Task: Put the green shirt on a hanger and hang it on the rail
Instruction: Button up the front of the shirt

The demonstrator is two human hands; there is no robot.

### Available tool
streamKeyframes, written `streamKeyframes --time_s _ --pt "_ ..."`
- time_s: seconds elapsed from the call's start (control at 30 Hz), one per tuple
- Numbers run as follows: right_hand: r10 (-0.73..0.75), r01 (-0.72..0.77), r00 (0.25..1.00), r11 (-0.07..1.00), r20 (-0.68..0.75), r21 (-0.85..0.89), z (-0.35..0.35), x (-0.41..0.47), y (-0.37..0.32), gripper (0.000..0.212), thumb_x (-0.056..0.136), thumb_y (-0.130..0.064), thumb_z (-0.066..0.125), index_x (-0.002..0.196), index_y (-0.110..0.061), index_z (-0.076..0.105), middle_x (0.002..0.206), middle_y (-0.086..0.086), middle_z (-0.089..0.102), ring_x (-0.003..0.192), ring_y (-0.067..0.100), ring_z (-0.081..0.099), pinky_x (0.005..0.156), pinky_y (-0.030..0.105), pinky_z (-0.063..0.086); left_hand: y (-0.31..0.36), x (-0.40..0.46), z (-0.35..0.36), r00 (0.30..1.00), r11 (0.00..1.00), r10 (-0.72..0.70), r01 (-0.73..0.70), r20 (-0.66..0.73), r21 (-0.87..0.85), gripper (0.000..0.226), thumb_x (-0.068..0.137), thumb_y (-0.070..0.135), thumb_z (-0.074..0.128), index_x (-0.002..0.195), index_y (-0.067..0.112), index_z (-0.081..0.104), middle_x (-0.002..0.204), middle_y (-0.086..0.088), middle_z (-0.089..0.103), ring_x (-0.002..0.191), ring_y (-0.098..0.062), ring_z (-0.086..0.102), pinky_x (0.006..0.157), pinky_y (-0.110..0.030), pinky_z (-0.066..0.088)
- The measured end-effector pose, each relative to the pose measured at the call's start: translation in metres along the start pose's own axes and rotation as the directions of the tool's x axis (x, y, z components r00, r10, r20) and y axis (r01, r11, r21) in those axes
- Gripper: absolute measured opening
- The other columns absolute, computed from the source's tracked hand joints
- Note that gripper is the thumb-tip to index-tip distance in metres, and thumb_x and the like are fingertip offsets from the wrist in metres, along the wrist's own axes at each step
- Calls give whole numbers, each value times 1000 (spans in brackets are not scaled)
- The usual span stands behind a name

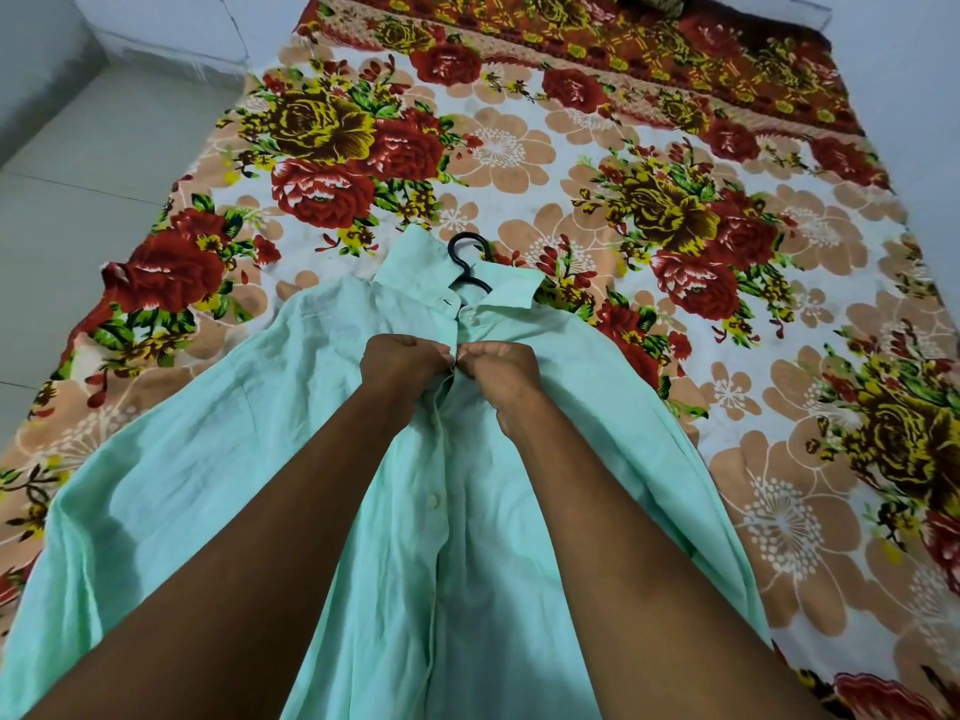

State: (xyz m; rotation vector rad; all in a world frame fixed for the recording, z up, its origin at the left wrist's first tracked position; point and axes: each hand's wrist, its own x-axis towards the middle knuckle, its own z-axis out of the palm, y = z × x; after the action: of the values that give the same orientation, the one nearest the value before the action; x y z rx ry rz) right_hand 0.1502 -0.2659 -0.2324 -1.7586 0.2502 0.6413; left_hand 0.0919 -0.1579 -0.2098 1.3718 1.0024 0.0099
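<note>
I'm pinching the placket of the green shirt (pixel 332 459) with left hand (pixel 402 363) and right hand (pixel 501 368), the shirt lying lengthwise toward me on the bedspread (pixel 675 356), hanger (pixel 467 262) hook just beyond my fingertips.

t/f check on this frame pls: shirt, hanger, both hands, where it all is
1. The green shirt lies spread on a floral bedspread. True.
2. The black hanger lies beside the shirt, clear of it. False: only its hook shows, poking out at the collar; the rest is hidden by the shirt.
3. Both the left hand and the right hand pinch the shirt's front edge just below the collar. True.
4. The shirt hangs on a rail. False: it is on the bed, and no rail is in view.
5. The right hand holds the hanger's hook. False: it pinches the shirt.
</note>
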Motion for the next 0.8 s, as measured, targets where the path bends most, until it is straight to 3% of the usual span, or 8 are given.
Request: streamKeyframes --time_s 0.07,0.13,0.23,0.33,0.4,0.6,0.73,0.8 --pt "2 -2 999 1000 38 -1 -3 -2 -1 18 91 -7 72 107 -7 78 103 8 78 99 19 73 96 33 58 -1 1 2 1000 1000 12 -12 -16 -3 15 74 -1 84 71 12 75 75 -9 73 66 -19 69 64 -21 55" --pt "9 -8 997 1000 72 -14 -8 -4 -3 19 93 -14 71 108 -6 78 105 9 78 99 21 73 95 33 58 -1 1 4 999 999 23 -22 -31 25 15 70 3 87 69 12 75 73 -6 72 65 -18 67 61 -21 51" --pt "-4 6 994 1000 111 -15 -11 -6 -3 20 91 -22 75 102 -6 79 100 9 79 100 24 75 95 35 59 0 1 5 999 997 25 -22 -35 78 13 68 6 88 70 9 76 71 -6 71 62 -17 62 55 -20 44" --pt "-33 34 995 999 92 -2 -11 -5 0 7 91 -12 73 89 -9 79 96 9 79 94 20 75 97 35 58 -2 1 6 999 996 37 -37 -9 78 17 71 2 86 66 10 73 67 -5 68 58 -14 60 55 -20 43" --pt "-53 55 996 998 71 -30 -10 -2 2 13 91 -10 72 80 -14 78 94 8 79 93 21 75 96 36 59 -5 2 5 999 997 53 -53 -4 59 19 74 -1 84 66 11 72 67 -4 68 59 -13 61 57 -20 45" --pt "-87 89 996 991 21 -105 -9 1 8 10 91 -13 73 96 -7 79 97 9 79 99 26 74 89 36 61 -8 8 5 999 997 45 -45 3 69 16 79 -4 78 68 7 72 68 -7 67 59 -15 59 63 -20 47" --pt "-189 181 982 953 -9 -244 -9 0 8 11 86 -14 79 95 -8 79 94 7 79 93 21 75 90 36 61 -2 14 8 999 995 -31 33 -13 90 8 79 0 77 84 4 74 73 -10 58 64 -21 52 63 -29 43" --pt "-252 224 967 910 -37 -350 -12 0 7 13 78 -19 87 83 -14 76 86 2 77 82 17 73 82 33 61 0 17 9 998 989 -52 56 -30 135 14 78 3 78 92 -3 77 72 -10 61 59 -20 52 57 -27 42"
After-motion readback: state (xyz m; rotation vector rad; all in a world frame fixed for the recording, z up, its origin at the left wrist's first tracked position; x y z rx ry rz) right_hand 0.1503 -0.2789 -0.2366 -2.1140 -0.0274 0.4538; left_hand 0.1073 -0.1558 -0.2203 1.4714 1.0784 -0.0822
